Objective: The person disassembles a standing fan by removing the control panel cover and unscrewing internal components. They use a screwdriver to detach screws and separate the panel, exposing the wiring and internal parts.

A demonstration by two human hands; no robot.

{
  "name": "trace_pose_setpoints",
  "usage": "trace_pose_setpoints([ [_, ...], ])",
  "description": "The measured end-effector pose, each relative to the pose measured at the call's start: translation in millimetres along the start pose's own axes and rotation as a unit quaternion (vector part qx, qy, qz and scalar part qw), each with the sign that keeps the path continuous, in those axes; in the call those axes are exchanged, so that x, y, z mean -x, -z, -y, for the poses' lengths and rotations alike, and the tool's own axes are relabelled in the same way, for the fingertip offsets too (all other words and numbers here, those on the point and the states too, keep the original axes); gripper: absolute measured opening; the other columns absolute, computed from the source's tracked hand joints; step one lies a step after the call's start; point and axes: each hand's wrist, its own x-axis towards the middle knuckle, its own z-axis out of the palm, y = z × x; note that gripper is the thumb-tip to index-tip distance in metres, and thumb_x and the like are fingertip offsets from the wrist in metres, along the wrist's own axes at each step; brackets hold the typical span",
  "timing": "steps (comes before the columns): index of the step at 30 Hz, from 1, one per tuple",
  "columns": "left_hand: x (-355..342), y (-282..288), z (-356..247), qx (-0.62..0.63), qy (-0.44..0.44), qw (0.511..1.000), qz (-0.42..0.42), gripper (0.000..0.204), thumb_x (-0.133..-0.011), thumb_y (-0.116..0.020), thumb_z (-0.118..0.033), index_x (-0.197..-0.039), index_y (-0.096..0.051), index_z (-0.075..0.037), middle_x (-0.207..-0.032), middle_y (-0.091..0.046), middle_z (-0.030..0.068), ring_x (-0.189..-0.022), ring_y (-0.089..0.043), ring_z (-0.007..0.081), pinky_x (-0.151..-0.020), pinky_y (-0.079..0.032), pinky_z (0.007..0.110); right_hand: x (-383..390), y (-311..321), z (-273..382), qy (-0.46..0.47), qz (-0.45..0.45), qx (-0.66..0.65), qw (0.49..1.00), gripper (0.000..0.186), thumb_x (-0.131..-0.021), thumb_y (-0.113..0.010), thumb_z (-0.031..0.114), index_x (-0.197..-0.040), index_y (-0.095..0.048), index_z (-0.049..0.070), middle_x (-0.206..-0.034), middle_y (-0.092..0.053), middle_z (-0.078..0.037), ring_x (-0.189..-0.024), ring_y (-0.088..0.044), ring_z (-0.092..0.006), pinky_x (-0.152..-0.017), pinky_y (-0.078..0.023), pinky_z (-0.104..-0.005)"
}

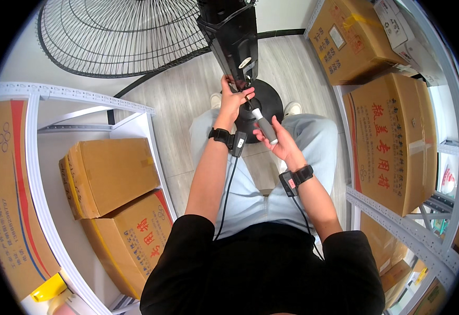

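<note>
A black standing fan rises in front of me: its wire cage [119, 42] is at upper left, its black column housing [235, 50] at top centre, its round base [274, 102] on the floor. My left hand [232, 102] is closed at the lower end of the housing, fingers curled against it beside the screwdriver's shaft; exactly what they pinch is partly hidden. In my right hand [283, 144] is a screwdriver with a grey and white handle [265, 128], held between thumb and fingers. Its dark shaft points up toward the housing's lower end, and the tip is hard to make out.
Metal shelving [43, 173] with cardboard boxes [116, 176] stands at left. More shelving on the right bears large cartons [389, 142] and a white box [405, 37]. My legs [308, 152] straddle the fan base. Cables run from the wrist devices [238, 143].
</note>
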Motion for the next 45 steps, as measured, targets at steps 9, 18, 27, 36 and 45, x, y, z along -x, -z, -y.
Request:
trace_pose_setpoints([
  [9,6.7,-10.8,-6.4,-0.086,-0.003,0.996,-0.029,0.064,-0.082,-0.052,0.018,-0.13,-0.026,-0.015,-0.123,-0.041,0.0129,-0.094,-0.068,0.0325,-0.078,-0.062,0.043,5.0,-27.4,-8.1,0.151,-0.17,0.114,0.967,0.039,-0.1,-0.058,0.037,-0.121,-0.059,0.004,-0.095,-0.069,-0.005,-0.074,-0.065,-0.0104,-0.055,-0.049,-0.0221],
  [18,2.4,0.8,-6.6,-0.052,0.012,0.998,-0.023,0.083,-0.077,-0.042,0.018,-0.149,-0.016,-0.012,-0.145,-0.033,0.0135,-0.108,-0.065,0.0392,-0.088,-0.059,0.045,12.8,4.6,-8.7,0.104,-0.133,0.158,0.973,0.027,-0.098,-0.061,0.031,-0.114,-0.06,0.008,-0.085,-0.067,-0.002,-0.063,-0.058,-0.0073,-0.045,-0.038,-0.0197],
  [27,-9.3,15.6,1.8,-0.006,-0.001,0.992,-0.126,0.048,-0.1,-0.045,-0.039,-0.137,-0.046,-0.008,-0.135,-0.05,0.0053,-0.1,-0.063,0.0268,-0.089,-0.051,0.039,30.1,-3.3,-3.0,0.147,-0.11,0.12,0.976,0.023,-0.096,-0.062,0.022,-0.114,-0.054,0.01,-0.085,-0.063,-0.002,-0.067,-0.058,-0.0078,-0.051,-0.041,-0.0209],
  [36,-41.2,1.5,-47.1,-0.132,-0.166,0.97,-0.114,0.052,-0.105,-0.036,-0.039,-0.086,-0.065,0.0,-0.078,-0.063,0.0046,-0.072,-0.054,0.0148,-0.072,-0.043,0.03,3.4,-51.6,45.6,0.301,-0.077,0.152,0.938,0.019,-0.09,-0.056,0.002,-0.104,-0.045,0.008,-0.095,-0.058,-0.007,-0.082,-0.06,-0.0184,-0.072,-0.049,-0.031],
  [45,-66.2,21.6,-74.4,0.018,-0.056,0.983,0.175,0.042,-0.098,-0.049,-0.047,-0.107,-0.062,-0.007,-0.097,-0.064,0.0036,-0.087,-0.057,0.0138,-0.078,-0.044,0.03,-18.1,-173.5,100.6,0.459,-0.181,0.381,0.782,0.067,-0.078,-0.085,0.022,-0.134,-0.054,0.004,-0.078,-0.056,0.005,-0.065,-0.05,-0.0033,-0.058,-0.04,-0.0196],
])
